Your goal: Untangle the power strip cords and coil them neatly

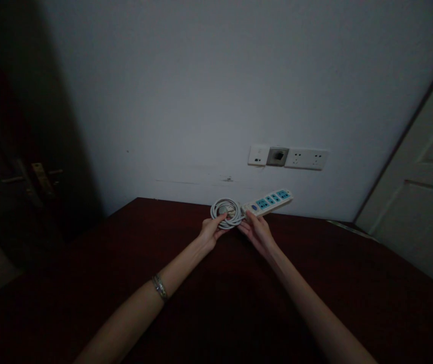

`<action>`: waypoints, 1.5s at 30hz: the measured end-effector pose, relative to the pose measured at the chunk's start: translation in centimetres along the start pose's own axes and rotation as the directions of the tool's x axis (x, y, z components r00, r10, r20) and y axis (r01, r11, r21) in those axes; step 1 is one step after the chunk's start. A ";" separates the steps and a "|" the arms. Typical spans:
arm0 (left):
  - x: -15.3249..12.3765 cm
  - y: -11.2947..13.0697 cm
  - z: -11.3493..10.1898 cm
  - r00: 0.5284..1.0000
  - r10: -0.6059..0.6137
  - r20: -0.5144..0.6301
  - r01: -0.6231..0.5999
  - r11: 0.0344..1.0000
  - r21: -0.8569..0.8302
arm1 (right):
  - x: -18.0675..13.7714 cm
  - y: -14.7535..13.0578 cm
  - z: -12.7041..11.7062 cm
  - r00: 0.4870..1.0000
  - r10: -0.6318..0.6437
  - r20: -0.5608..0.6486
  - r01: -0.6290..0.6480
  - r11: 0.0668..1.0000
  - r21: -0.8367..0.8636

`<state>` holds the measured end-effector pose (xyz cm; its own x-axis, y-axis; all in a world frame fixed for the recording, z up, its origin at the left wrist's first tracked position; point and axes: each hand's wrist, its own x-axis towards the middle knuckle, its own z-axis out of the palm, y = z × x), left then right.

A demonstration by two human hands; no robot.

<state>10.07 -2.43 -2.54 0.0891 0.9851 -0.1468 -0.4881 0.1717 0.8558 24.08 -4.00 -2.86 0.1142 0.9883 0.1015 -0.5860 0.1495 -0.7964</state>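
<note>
My left hand [210,231] is closed on a coiled white cable [233,223], thumb on top and fingers beneath. Inside the loops a pale plug [224,209] seems to lie, partly covered by the cable. At the coil's right side my right hand [257,230] grips the near end of a white power strip [274,200] with blue socket faces. The strip points away to the upper right, tilted toward the wall. Both hands are close together over the far part of the dark red table.
Behind the table [186,268] rises a pale wall [186,91] with a row of wall sockets [305,158] and a grey opened plate [277,156]. A thin strip [352,230] lies at the table's right back edge. Doors stand at the left [11,126] and right [428,202].
</note>
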 end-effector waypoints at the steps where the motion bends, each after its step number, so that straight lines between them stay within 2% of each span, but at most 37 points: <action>1: 0.0 0.0 0.3 0.999 -0.033 0.012 0.033 0.999 -0.013 | 0.1 -0.2 -0.4 1.000 0.015 -0.007 -0.015 1.000 0.001; 5: -0.4 -0.4 2.2 0.987 -0.145 0.075 0.149 0.987 -0.052 | 0.5 -1.8 -2.8 0.993 0.117 -0.026 -0.117 0.993 0.009; 9: -1.7 -2.3 5.1 0.942 -0.290 0.167 0.294 0.956 0.001 | 0.8 -4.2 -6.6 0.968 0.242 -0.068 -0.243 0.970 -0.004; 15: -2.9 -7.5 10.2 0.925 -0.292 0.244 0.294 0.955 0.029 | 0.9 -8.6 -13.4 0.941 0.319 -0.109 -0.325 0.945 -0.041; 17: -3.0 -9.3 11.9 0.889 -0.374 0.263 0.382 0.924 0.020 | 0.8 -9.9 -15.7 0.937 0.325 -0.125 -0.336 0.939 -0.070; 19: -3.1 -11.1 13.7 0.830 -0.469 0.302 0.491 0.871 0.003 | 0.9 -11.0 -17.8 0.933 0.330 -0.143 -0.346 0.932 -0.106; 23: -3.4 -14.6 17.3 0.745 -0.551 0.375 0.610 0.791 -0.049 | 1.1 -12.6 -21.2 0.937 0.310 -0.161 -0.335 0.928 -0.162; 24: -3.5 -15.3 18.2 0.737 -0.563 0.374 0.628 0.775 -0.071 | 1.3 -12.9 -21.9 0.939 0.302 -0.164 -0.328 0.928 -0.174; 30: -4.0 -18.5 22.1 0.705 -0.620 0.344 0.698 0.693 -0.180 | 2.1 -14.2 -25.5 0.941 0.290 -0.173 -0.327 0.908 -0.260; 34: -4.3 -19.7 23.0 0.686 -0.638 0.350 0.721 0.661 -0.209 | 2.4 -14.6 -26.9 0.923 0.343 -0.173 -0.382 0.865 -0.324; 40: -4.9 -21.1 24.3 0.649 -0.633 0.422 0.751 0.621 -0.225 | 2.6 -15.7 -27.6 0.864 0.478 -0.157 -0.495 0.752 -0.435; 45: -5.5 -22.2 25.1 0.664 -0.631 0.402 0.738 0.641 -0.213 | 4.3 -16.7 -29.2 0.827 0.535 -0.172 -0.532 0.645 -0.549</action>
<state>42.26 -11.80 -8.27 0.7161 0.5438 -0.4376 -0.4316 0.8377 0.3347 57.81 -3.16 -6.56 -0.0817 0.8919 -0.4448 0.0021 -0.4462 -0.8949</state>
